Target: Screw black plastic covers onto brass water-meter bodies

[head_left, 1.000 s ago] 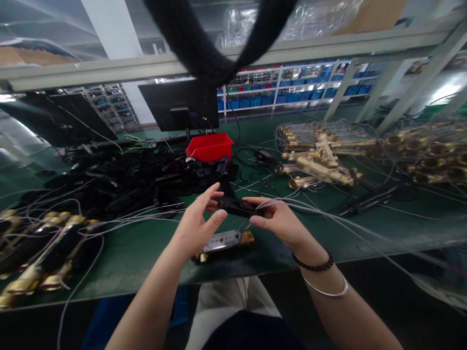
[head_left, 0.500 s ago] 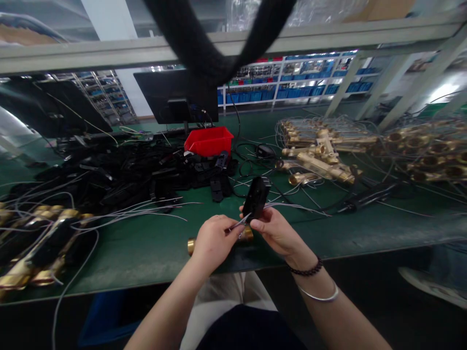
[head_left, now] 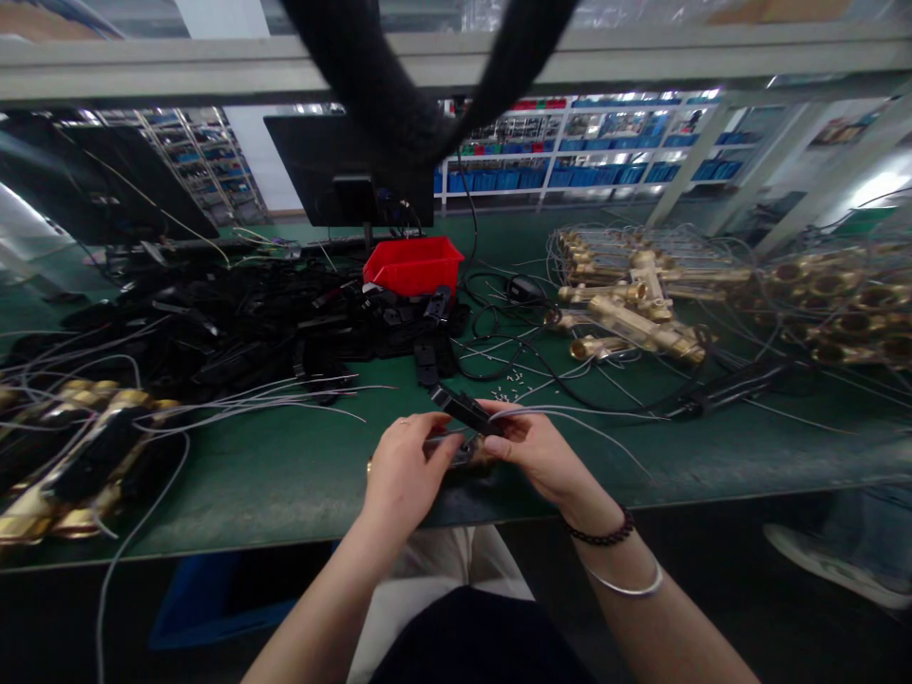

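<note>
My right hand (head_left: pixel 534 451) grips a flat black plastic part (head_left: pixel 463 408) with thin grey wires (head_left: pixel 570 413) trailing off to the right. My left hand (head_left: pixel 406 475) is curled over a brass fitting (head_left: pixel 466 456) lying near the front edge of the green bench (head_left: pixel 285 484), its fingers pinched against the fitting just under the black part. The two hands nearly touch. Most of the fitting is hidden beneath them.
A heap of black plastic parts (head_left: pixel 235 332) covers the left middle. A red bin (head_left: pixel 413 264) stands before a dark monitor (head_left: pixel 349 180). Wired brass fittings lie at the left (head_left: pixel 71 456) and right (head_left: pixel 641 304). Another person's shoe (head_left: pixel 819 560) shows low right.
The black part, held upright half a second ago, has been tipped down flat over the brass fitting. My left hand has moved onto the fitting.
</note>
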The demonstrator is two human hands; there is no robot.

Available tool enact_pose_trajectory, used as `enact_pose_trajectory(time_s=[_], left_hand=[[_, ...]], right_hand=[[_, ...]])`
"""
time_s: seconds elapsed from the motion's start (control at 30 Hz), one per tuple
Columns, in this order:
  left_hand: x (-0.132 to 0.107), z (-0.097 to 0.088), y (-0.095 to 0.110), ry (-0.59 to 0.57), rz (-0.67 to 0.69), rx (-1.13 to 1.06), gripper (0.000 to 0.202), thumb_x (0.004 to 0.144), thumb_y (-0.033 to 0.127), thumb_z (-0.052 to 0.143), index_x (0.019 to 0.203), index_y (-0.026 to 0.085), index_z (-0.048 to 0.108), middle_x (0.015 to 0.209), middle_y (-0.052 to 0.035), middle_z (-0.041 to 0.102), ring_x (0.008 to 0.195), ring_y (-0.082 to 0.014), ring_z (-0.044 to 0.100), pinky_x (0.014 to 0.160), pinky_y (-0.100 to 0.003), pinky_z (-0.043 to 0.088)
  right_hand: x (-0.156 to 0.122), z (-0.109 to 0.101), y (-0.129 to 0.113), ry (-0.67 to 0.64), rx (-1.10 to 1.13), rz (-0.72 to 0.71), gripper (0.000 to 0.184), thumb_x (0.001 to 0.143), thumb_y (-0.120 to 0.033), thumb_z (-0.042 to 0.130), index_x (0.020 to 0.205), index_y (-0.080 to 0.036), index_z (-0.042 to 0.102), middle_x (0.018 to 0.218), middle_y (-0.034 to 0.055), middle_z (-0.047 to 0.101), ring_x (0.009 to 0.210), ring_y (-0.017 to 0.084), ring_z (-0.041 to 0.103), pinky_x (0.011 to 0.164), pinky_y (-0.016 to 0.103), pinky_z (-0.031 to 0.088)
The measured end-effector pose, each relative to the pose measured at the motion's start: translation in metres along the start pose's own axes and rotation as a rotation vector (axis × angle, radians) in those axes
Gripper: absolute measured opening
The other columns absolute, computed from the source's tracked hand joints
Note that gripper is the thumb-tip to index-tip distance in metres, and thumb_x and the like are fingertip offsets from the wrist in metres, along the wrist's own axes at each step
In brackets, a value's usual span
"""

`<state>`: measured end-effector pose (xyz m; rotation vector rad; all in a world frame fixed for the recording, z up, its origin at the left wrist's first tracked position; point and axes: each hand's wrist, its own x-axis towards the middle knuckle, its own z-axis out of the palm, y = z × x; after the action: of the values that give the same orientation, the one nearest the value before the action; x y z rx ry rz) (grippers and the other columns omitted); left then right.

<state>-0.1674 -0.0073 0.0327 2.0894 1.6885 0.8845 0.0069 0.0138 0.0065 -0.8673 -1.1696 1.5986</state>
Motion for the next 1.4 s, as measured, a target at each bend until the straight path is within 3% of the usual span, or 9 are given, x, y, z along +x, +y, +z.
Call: enact_pose_trajectory(time_s=[0.13, 0.33, 0.6, 0.87, 1.07, 1.17, 1.27, 1.33, 1.4], left_hand=[[-0.011, -0.001, -0.015, 0.084, 0.029, -0.052, 0.014, 0.083, 0.016, 0.054, 0.082, 0.019, 0.067, 0.081, -0.0035, 0.069, 0.079, -0.0188, 0.061, 0.073, -0.031, 0.049], [-0.014, 0.005, -0.022, 0.118, 0.001, -0.05, 0.014, 0.076, 0.009, 0.056, 0.075, 0.018, 0.067, 0.079, -0.0047, 0.067, 0.078, -0.0201, 0.061, 0.07, -0.031, 0.049], [-0.024, -0.007, -0.036, 0.148, -0.029, -0.189, 0.014, 0.083, 0.019, 0.055, 0.082, 0.02, 0.069, 0.082, -0.0029, 0.068, 0.08, -0.0175, 0.062, 0.077, -0.03, 0.049], [-0.022, 0.002, -0.038, 0.113, -0.032, -0.164, 0.015, 0.08, 0.013, 0.056, 0.08, 0.02, 0.069, 0.088, -0.0034, 0.065, 0.087, -0.018, 0.059, 0.078, -0.03, 0.048], [-0.024, 0.006, -0.039, 0.204, -0.167, -0.199, 0.005, 0.076, 0.018, 0.06, 0.079, 0.017, 0.063, 0.088, -0.0042, 0.061, 0.082, -0.0178, 0.058, 0.074, -0.031, 0.049], [-0.022, 0.005, -0.042, 0.297, -0.219, -0.271, 0.039, 0.068, 0.02, 0.066, 0.105, 0.014, 0.056, 0.108, -0.0101, 0.058, 0.097, -0.0211, 0.058, 0.084, -0.035, 0.05], [-0.018, -0.001, -0.045, 0.118, -0.174, -0.365, 0.047, 0.072, 0.019, 0.06, 0.118, 0.017, 0.052, 0.114, -0.0089, 0.061, 0.101, -0.0201, 0.06, 0.087, -0.035, 0.049], [-0.014, -0.006, -0.045, 0.006, -0.191, -0.359, 0.037, 0.074, 0.019, 0.057, 0.111, 0.019, 0.058, 0.1, -0.0051, 0.068, 0.089, -0.0186, 0.064, 0.081, -0.033, 0.051], [-0.011, -0.008, -0.044, -0.004, -0.222, -0.327, 0.031, 0.074, 0.018, 0.056, 0.104, 0.018, 0.062, 0.089, -0.0029, 0.07, 0.078, -0.0173, 0.065, 0.074, -0.03, 0.053]], right_hand=[[0.001, 0.001, 0.004, 0.027, -0.07, -0.003, 0.05, 0.053, -0.027, 0.083, 0.101, -0.021, 0.07, 0.093, 0.0051, 0.07, 0.086, 0.021, 0.064, 0.078, 0.035, 0.052], [0.0, 0.006, 0.005, 0.093, -0.416, -0.059, 0.047, 0.051, -0.024, 0.083, 0.096, -0.02, 0.072, 0.099, 0.0068, 0.068, 0.099, 0.026, 0.06, 0.095, 0.043, 0.042], [0.002, 0.007, 0.014, 0.018, -0.222, 0.047, 0.049, 0.058, -0.033, 0.079, 0.104, -0.017, 0.067, 0.094, 0.006, 0.069, 0.084, 0.02, 0.063, 0.078, 0.033, 0.05], [0.002, 0.005, 0.012, 0.003, -0.521, -0.094, 0.041, 0.065, -0.03, 0.074, 0.104, -0.02, 0.069, 0.106, 0.0085, 0.063, 0.098, 0.024, 0.06, 0.088, 0.038, 0.048], [0.001, 0.005, 0.012, -0.022, -0.713, -0.22, 0.035, 0.074, -0.035, 0.068, 0.105, -0.021, 0.068, 0.105, 0.0078, 0.065, 0.1, 0.024, 0.058, 0.091, 0.038, 0.044], [0.006, 0.004, 0.013, -0.072, -0.745, -0.223, 0.029, 0.082, -0.038, 0.059, 0.103, -0.02, 0.067, 0.104, 0.008, 0.064, 0.098, 0.022, 0.058, 0.089, 0.035, 0.044], [0.013, 0.005, 0.012, -0.075, -0.801, -0.179, 0.031, 0.087, -0.043, 0.047, 0.087, -0.017, 0.064, 0.085, 0.0074, 0.064, 0.08, 0.02, 0.058, 0.073, 0.032, 0.045], [0.017, 0.007, 0.011, -0.06, -0.828, -0.123, 0.036, 0.088, -0.046, 0.043, 0.076, -0.016, 0.06, 0.073, 0.0054, 0.061, 0.069, 0.018, 0.055, 0.063, 0.03, 0.042], [0.019, 0.009, 0.011, -0.057, -0.798, -0.076, 0.03, 0.085, -0.042, 0.047, 0.077, -0.016, 0.06, 0.073, 0.0044, 0.062, 0.068, 0.017, 0.055, 0.062, 0.028, 0.041]])
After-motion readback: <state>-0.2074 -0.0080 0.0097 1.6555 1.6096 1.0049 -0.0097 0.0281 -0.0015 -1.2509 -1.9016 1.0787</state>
